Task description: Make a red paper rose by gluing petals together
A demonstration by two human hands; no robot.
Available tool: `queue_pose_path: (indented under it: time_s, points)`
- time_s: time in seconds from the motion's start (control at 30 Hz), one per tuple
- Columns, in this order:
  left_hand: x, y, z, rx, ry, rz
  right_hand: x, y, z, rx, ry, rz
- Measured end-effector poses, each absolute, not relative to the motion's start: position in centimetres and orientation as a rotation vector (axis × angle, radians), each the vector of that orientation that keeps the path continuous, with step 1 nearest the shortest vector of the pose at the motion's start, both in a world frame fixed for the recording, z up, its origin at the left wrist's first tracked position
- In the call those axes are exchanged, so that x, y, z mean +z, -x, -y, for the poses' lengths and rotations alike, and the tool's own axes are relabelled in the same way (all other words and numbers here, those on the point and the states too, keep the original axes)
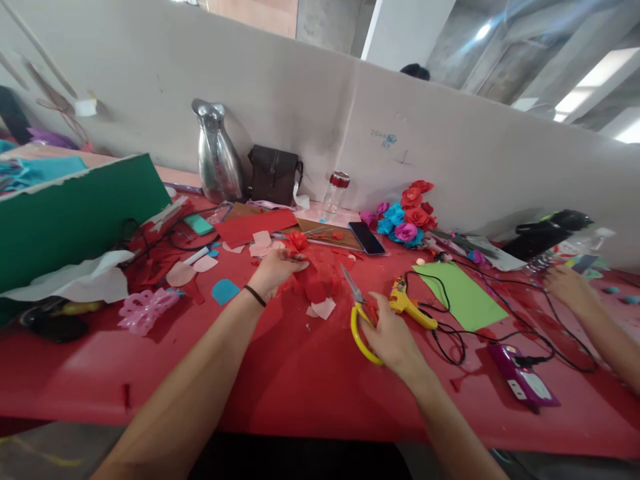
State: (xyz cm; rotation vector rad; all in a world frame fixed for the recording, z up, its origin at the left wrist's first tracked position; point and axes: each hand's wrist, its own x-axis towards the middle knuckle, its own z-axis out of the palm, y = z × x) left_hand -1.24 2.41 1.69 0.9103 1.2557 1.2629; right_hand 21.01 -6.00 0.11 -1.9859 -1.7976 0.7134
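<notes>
Between the fingers of my left hand (pixel 281 268) is a small red paper flower (pixel 297 241), held above the scraps. My right hand (pixel 387 330) is closed on the yellow-handled scissors (pixel 361 327), their blades pointing up and away toward the left. Red and pink paper pieces (pixel 323 309) lie between the two hands. To the right of my right hand rests a yellow glue gun (pixel 411 304), with a green paper sheet (pixel 463 295) beyond it.
Paper roses (pixel 413 217), a phone (pixel 367 238), a glass jar (pixel 336 193) and a metal jug (pixel 219 157) stand or lie at the back. Cords run to a purple power strip (pixel 523 377). Another person's hand (pixel 570 290) reaches in at right. A green box (pixel 85 230) is left.
</notes>
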Motion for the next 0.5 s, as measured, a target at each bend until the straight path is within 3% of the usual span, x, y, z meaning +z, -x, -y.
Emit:
queue_pose_path:
  time_s: [0.13, 0.23, 0.33, 0.5]
  points:
    - [1.3, 1.8, -2.9, 1.355, -0.909, -1.295, 0.9, -20.5, 5.9, 0.246, 2.207, 2.168]
    - [1.5, 2.4, -2.8, 1.343, -0.904, -1.353, 1.7, -19.1, 5.3, 0.068, 2.12, 2.243]
    - [1.7, 2.8, -2.7, 1.262, -0.911, -1.361, 1.3, -17.1, 3.2, 0.146, 1.836, 2.273]
    - [1.6, 3.2, -2.8, 1.286, -0.94, -1.375, -1.1, -14.9, -0.1, 0.332, 1.793, 2.171]
